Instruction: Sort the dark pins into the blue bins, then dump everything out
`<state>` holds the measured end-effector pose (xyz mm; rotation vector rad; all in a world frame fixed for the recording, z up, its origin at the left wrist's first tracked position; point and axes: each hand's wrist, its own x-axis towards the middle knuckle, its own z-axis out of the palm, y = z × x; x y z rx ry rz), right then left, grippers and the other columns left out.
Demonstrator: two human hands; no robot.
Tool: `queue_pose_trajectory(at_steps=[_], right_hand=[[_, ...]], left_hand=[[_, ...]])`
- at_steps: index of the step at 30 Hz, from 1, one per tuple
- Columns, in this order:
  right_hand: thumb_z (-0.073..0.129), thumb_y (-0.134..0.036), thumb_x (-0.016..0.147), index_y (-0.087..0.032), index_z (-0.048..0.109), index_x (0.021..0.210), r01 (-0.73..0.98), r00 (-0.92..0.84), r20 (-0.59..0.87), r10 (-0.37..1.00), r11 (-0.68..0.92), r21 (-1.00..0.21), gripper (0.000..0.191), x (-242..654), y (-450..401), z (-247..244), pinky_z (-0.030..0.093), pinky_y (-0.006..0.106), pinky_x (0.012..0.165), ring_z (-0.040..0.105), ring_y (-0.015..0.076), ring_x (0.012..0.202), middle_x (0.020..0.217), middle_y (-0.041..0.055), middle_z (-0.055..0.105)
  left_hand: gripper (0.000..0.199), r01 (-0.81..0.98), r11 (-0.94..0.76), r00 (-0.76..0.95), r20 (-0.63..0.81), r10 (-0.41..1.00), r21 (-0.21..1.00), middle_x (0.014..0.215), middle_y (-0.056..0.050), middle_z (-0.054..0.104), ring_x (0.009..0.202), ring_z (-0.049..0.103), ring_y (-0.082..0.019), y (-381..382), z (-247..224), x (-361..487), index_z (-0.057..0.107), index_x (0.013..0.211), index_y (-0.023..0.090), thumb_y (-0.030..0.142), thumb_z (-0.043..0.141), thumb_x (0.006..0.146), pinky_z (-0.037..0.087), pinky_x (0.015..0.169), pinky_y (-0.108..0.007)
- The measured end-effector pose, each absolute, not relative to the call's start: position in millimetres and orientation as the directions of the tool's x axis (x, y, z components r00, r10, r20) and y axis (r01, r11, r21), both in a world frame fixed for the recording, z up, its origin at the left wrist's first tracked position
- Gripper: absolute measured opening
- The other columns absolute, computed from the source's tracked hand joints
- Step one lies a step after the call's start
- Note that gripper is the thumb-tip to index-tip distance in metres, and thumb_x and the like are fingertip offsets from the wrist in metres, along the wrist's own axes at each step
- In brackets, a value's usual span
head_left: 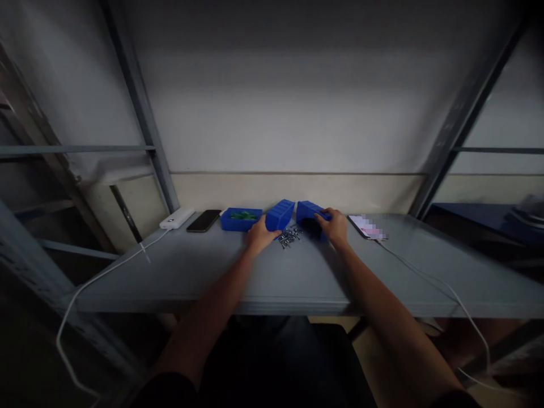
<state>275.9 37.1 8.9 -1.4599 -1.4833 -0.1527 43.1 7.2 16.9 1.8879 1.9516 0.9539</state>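
Note:
My left hand (260, 233) grips a blue plastic bin (280, 213), which is tipped on its side. In my right hand (334, 225) is a second blue bin (309, 211), also tilted, its dark opening facing toward me. Between the two bins a small pile of metal screws (290, 236) lies loose on the grey shelf surface. A third blue bin (227, 222) stands upright just left of my left hand. It holds several green pieces (243, 215), too small to make out exactly.
A dark phone (204, 221) and a white power bank (177, 218) with a cable lie at the left. On the right rests a phone with a lit screen (366, 226), its white cable (425, 273) running over the front edge. Metal uprights (142, 107) frame the shelf; a wall stands behind.

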Motion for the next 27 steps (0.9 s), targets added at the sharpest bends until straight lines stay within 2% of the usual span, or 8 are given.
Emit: queue_pose_trajectory(at_steps=[7,13,27], right_hand=[[0.053,-0.049,0.073,-0.019,0.066,0.09,0.812,0.211,0.696,0.686,0.274,-0.515,0.037,276.3,37.9,8.9,0.041,0.032,0.071,0.054,0.0194,0.074,0.085,0.0082,0.058],[0.053,-0.048,0.073,-0.019,0.066,0.091,0.81,0.19,0.713,0.675,0.303,-0.502,0.037,277.2,39.0,8.0,0.041,0.033,0.074,0.053,0.0193,0.075,0.087,0.0087,0.059],[0.053,-0.048,0.074,-0.019,0.066,0.092,0.812,0.156,0.733,0.663,0.336,-0.477,0.037,277.1,40.2,7.6,0.042,0.035,0.077,0.054,0.0215,0.081,0.091,0.0099,0.059]], left_hand=[[0.069,0.811,-0.097,-0.1,0.301,0.948,0.576,0.111,-0.01,0.061,0.101,0.056,-0.028,9.3,14.1,41.6,0.045,0.12,0.026,0.051,0.067,0.06,0.042,0.081,-0.035],[0.07,0.813,-0.051,-0.141,0.281,0.949,0.579,0.112,-0.008,0.061,0.102,0.056,-0.027,9.1,14.1,40.8,0.044,0.12,0.027,0.053,0.067,0.059,0.042,0.081,-0.033],[0.07,0.818,-0.07,-0.128,0.299,0.946,0.571,0.111,-0.009,0.061,0.102,0.056,-0.027,11.8,12.3,39.4,0.044,0.12,0.026,0.054,0.066,0.06,0.042,0.081,-0.033]])
